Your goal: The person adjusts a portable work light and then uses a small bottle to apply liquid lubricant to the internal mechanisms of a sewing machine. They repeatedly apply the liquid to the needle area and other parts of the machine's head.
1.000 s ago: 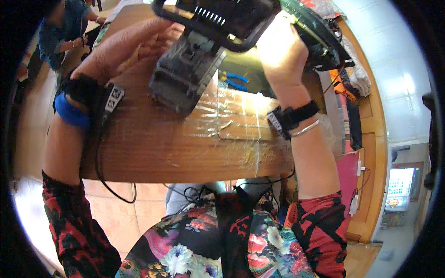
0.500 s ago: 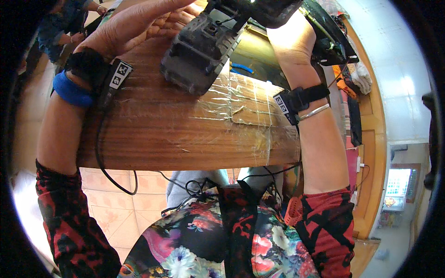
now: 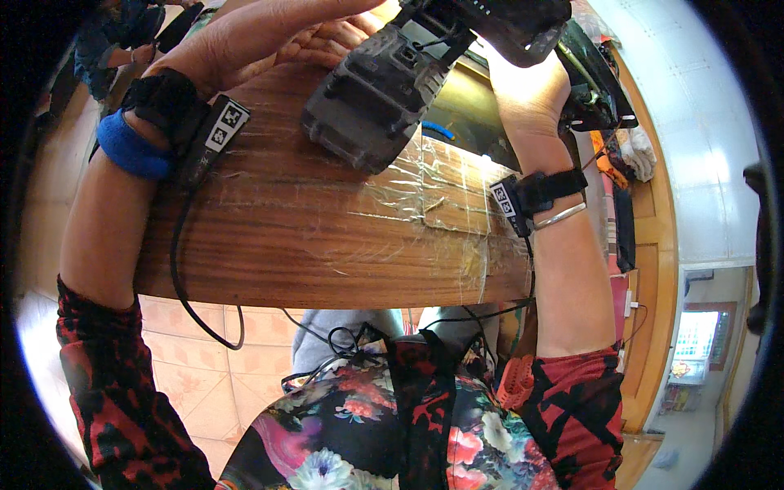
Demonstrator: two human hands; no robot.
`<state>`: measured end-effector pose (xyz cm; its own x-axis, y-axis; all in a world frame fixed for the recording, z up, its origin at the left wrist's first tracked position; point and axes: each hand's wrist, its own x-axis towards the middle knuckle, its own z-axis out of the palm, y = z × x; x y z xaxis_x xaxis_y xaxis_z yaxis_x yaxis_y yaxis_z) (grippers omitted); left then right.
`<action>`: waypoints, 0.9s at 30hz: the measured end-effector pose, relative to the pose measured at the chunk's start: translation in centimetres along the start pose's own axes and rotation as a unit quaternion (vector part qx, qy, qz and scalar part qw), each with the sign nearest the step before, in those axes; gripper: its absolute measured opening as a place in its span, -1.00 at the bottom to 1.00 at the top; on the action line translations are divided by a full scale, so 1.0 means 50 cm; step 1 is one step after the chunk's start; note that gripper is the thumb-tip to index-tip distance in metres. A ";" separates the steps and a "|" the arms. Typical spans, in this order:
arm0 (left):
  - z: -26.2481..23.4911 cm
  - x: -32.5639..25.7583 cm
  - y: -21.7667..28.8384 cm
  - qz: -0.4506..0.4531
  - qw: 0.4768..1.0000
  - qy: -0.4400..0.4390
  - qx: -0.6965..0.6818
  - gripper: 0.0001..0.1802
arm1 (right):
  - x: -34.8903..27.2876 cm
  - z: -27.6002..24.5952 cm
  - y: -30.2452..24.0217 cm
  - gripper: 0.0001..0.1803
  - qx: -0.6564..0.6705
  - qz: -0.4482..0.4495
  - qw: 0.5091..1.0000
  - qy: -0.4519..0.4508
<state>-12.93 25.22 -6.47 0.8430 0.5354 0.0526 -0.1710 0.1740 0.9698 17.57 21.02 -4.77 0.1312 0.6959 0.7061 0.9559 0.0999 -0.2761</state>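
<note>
Blue handle (image 3: 438, 130) in recess (image 3: 468, 104); right hand (image 3: 527, 88) beside

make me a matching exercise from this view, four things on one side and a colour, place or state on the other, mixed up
Column one
1. wristband
2. bangle
3. blocky device
4. right hand

Column two
A. black, beside the left hand
B. silver-coloured, worn on the right forearm
C. very brightly lit
D. blue, worn on the left forearm

Right pairs: 1-D, 2-B, 3-A, 4-C
</note>
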 end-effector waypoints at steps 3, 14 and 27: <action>0.008 0.000 0.006 -0.005 1.000 -0.013 -0.003 -0.52 | 0.000 0.007 0.009 -0.54 0.103 -0.027 0.994 -0.035; 0.023 -0.004 0.016 -0.040 0.998 0.051 -0.013 -0.55 | -0.011 -0.006 -0.011 -0.49 -0.025 0.035 0.999 -0.008; -0.002 -0.007 -0.024 0.055 0.988 0.079 0.117 -0.44 | -0.079 -0.059 0.054 -0.70 0.300 0.048 0.952 0.034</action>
<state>-13.07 24.93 -7.67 0.7322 0.6666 0.1399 -0.1186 -0.0775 0.9899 20.41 16.46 -6.38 0.2459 0.6767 0.6940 0.6200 0.4406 -0.6493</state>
